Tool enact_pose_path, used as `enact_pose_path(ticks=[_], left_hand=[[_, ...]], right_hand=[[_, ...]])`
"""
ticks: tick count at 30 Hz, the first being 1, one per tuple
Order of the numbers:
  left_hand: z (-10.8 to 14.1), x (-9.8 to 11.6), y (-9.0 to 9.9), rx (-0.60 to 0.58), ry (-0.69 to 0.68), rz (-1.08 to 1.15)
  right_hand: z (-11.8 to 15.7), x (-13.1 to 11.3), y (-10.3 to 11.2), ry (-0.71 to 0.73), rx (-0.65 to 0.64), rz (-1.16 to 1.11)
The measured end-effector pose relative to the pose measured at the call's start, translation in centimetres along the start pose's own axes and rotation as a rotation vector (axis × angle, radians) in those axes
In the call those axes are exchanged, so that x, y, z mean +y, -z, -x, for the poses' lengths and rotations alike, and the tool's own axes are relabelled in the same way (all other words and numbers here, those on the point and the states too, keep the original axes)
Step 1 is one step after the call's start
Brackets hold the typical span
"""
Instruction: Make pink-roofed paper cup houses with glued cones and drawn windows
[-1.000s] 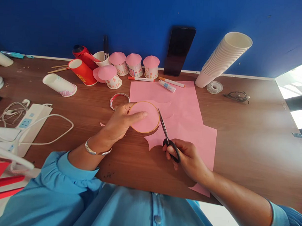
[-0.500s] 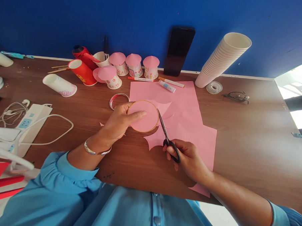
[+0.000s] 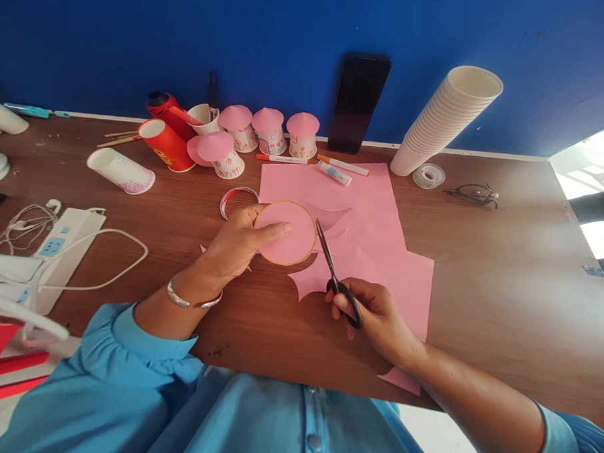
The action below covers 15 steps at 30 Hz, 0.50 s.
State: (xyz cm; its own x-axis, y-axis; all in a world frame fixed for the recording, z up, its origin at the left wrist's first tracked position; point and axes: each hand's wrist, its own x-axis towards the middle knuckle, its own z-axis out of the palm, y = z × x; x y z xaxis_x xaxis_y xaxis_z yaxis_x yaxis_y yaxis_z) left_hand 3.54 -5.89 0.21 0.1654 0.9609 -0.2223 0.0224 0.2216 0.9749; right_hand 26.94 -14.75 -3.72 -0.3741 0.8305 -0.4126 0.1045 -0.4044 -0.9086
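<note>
My left hand point(image 3: 241, 240) pinches a pink paper circle point(image 3: 294, 243) with a yellowish outline along its edge, thumb on top and fingers hidden beneath. In my right hand point(image 3: 371, 313) are black-handled scissors point(image 3: 333, 271), their blades closed or nearly so. The blade tips point up at the circle's right edge, very near it; whether they touch is unclear. Under and behind both hands lie pink paper sheets point(image 3: 382, 217), one with curved cut-outs along its left side. A curved offcut point(image 3: 332, 219) rests just behind the circle.
Several cups with pink cone tops point(image 3: 267, 128) line the blue wall. A glue tube point(image 3: 334, 173) and markers point(image 3: 282, 159) lie on the paper. A tape roll point(image 3: 239, 202) sits behind my left hand. A phone point(image 3: 358, 103) leans near stacked cups point(image 3: 444, 122); a power strip point(image 3: 63, 249) lies left.
The curved pink offcut behind the circle has shifted slightly right and down, away from the circle. Both hands hold almost the same position.
</note>
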Motion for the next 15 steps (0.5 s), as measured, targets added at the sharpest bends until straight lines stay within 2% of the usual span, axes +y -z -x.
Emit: enact_pose_path(ticks=[8, 15], left_hand=[[0.01, -0.12, 0.02, 0.015, 0.001, -0.003], [0.0, -0.44, 0.5, -0.134, 0.041, -0.077]], right_hand=[[0.04, -0.38, -0.27, -0.028, 0.013, -0.011], [-0.01, -0.34, -0.02, -0.007, 0.012, -0.007]])
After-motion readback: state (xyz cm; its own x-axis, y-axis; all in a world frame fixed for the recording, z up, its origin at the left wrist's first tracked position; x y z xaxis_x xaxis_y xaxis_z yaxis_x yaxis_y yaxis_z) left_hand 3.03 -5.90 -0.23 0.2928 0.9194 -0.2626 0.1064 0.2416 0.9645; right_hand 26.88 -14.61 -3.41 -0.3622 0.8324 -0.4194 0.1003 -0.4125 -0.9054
